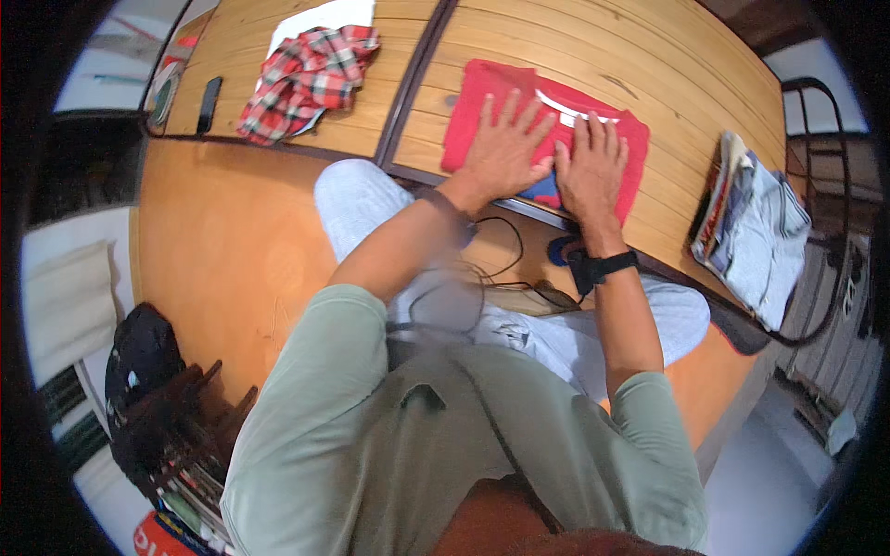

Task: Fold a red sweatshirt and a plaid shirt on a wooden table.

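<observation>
A folded red garment (633, 139) with a white neckband and a blue patch lies flat on a slatted wooden table (667, 76). My left hand (506, 149) rests palm down on its left half, fingers spread. My right hand (594, 163) lies palm down on the right part, its fingers over the neckband and closer together. Neither hand grips the cloth. To the left, a crumpled red, black and white checked garment (306, 83) lies over a white item (327, 17). Several folded garments (758, 229) are stacked at the table's right end.
A dark phone (209, 104) lies near the left table edge. A dark metal strip (416, 80) crosses between the two table sections. Black cables (514, 243) hang below the front edge by my crossed legs. A curved metal rail (845, 187) stands at the right.
</observation>
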`<state>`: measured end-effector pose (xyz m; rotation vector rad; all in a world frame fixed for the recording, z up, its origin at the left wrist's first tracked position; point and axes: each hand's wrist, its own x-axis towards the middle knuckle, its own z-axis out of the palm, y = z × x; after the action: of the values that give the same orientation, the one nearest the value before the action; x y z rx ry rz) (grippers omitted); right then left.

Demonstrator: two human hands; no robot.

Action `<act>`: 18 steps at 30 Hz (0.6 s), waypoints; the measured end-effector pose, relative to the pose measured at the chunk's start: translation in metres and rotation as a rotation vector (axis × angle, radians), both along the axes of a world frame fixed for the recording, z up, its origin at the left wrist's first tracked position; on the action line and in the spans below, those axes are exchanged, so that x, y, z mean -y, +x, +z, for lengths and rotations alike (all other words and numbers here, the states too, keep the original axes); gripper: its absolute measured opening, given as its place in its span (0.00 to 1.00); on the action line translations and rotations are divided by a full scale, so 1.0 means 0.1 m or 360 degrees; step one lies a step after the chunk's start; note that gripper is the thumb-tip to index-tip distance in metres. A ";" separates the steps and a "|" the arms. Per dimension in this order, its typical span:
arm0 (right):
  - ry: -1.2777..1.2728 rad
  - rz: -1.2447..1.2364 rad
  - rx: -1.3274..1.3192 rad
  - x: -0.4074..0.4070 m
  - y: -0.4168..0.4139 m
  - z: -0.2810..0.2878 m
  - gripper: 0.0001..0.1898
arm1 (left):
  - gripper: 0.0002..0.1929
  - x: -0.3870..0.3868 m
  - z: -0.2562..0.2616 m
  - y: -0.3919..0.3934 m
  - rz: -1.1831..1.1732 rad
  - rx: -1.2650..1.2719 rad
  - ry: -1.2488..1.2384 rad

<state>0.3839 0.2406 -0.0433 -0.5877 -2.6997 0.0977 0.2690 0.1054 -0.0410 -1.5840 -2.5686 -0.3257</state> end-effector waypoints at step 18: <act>-0.0081 0.0047 -0.0098 -0.01 0.04 0.04 0.35 | 0.39 0.11 -0.13 -0.27 0.0521 0.0109 0.0251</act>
<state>0.3875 0.2418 -0.0398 -0.5510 -2.6533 0.1898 0.2425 0.0942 -0.0537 -1.0961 -2.7153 -0.5400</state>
